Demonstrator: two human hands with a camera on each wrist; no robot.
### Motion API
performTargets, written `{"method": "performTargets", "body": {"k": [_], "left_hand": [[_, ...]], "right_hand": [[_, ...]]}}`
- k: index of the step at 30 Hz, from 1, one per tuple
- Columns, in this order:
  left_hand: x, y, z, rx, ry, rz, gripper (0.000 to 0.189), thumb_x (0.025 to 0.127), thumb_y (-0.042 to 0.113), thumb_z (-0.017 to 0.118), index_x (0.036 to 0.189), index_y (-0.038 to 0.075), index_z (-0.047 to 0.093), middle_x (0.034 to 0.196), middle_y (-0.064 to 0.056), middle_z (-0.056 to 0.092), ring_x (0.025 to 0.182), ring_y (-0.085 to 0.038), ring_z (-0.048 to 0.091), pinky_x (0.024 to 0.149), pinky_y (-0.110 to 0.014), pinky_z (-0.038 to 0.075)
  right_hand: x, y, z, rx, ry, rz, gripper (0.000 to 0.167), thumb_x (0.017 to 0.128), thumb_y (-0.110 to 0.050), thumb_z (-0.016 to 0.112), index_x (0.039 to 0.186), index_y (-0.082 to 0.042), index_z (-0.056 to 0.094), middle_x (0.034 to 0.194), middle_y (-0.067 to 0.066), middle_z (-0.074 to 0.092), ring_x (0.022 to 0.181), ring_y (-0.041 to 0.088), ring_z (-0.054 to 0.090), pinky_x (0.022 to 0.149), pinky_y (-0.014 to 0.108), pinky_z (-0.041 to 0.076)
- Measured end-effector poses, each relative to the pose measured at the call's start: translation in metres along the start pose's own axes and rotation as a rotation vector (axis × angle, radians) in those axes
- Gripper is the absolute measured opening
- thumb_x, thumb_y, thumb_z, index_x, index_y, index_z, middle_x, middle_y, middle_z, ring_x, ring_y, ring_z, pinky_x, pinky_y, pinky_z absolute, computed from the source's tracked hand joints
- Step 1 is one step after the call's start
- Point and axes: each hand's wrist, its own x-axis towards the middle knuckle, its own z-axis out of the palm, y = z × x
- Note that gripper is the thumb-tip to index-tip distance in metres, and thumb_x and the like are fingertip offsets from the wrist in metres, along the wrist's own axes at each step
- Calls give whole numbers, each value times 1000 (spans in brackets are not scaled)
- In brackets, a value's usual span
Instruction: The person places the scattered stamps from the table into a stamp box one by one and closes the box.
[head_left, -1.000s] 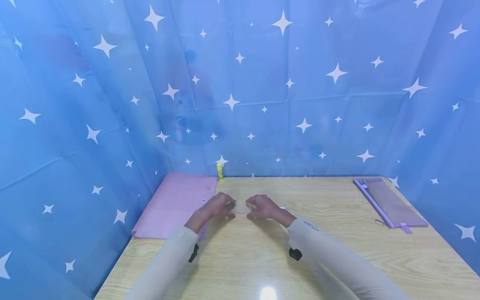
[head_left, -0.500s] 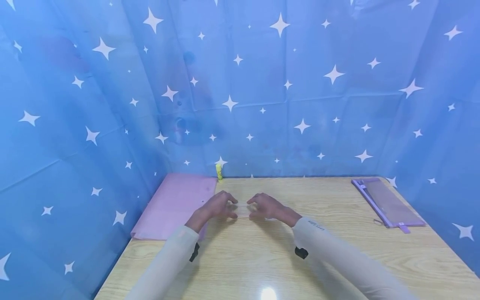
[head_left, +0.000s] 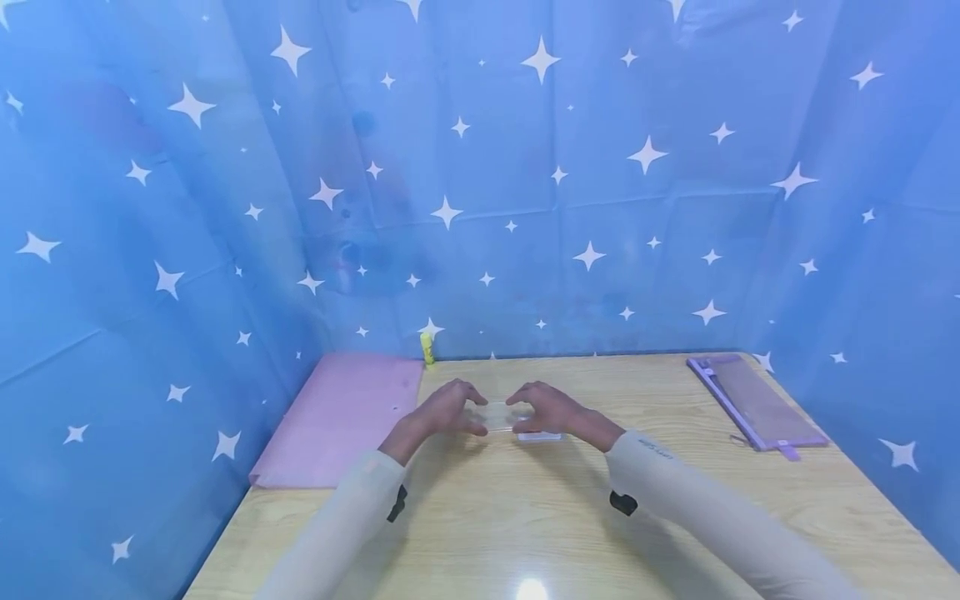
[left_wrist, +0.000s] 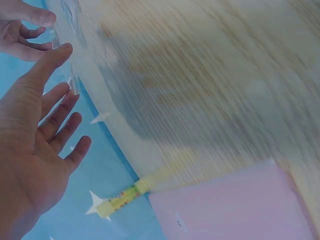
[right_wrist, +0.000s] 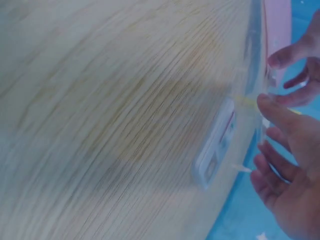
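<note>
My left hand [head_left: 450,408] and my right hand [head_left: 551,410] face each other above the table. Between them they hold a clear, colourless plastic piece [head_left: 498,416] by its two ends, thumb on one edge and fingertips on the other. In the left wrist view the clear piece [left_wrist: 75,84] appears edge-on, with the other fingers spread behind it. Its exact kind cannot be told. Below the right hand lies a small white flat case [right_wrist: 214,145] with a printed face, partly covered by that hand in the head view [head_left: 542,436].
A pink translucent folder [head_left: 345,417] lies at the table's left side. A yellow glue stick [head_left: 427,349] stands at the back edge beside it. At the right is a purple-edged zip pouch [head_left: 761,402]. A blue star-patterned curtain [head_left: 480,167] hangs around the wooden table [head_left: 480,517].
Both hands have shifted slightly right over the table with the clear piece between them. More of the white case shows below the right hand. The head view has turned a little right.
</note>
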Motion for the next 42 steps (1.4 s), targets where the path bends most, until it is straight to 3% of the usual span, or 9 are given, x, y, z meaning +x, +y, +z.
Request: {"method": "performTargets", "body": {"k": [7,26,42], "left_hand": [[11,11,9,22,-7,41,55,79,38,91,124,9,76,127,-7,72,123,-24,63,109,-38,48],[31,43,31,-13,-27,15,56,77,38,93,124,11,76,128,-6,70,122,-23,62,108,-38,49],[35,48,42,-14,-40,-8,55,78,39,92,124,13,76,130,-4,69,123,-21,61,107,-36,49]], "right_hand": [[-18,12,-4,-2,-7,16,48,93,-21,80,133,3,67,131,19,67,124,39,60,103,56,50],[-53,37,-11,-30,47,-19,45,89,-19,83,125,4,70,124,21,70,117,41,63,99,57,52],[-59,46,-3,-5,50,30,46,87,-21,86,125,2,71,126,20,70,118,40,63,101,57,51]]}}
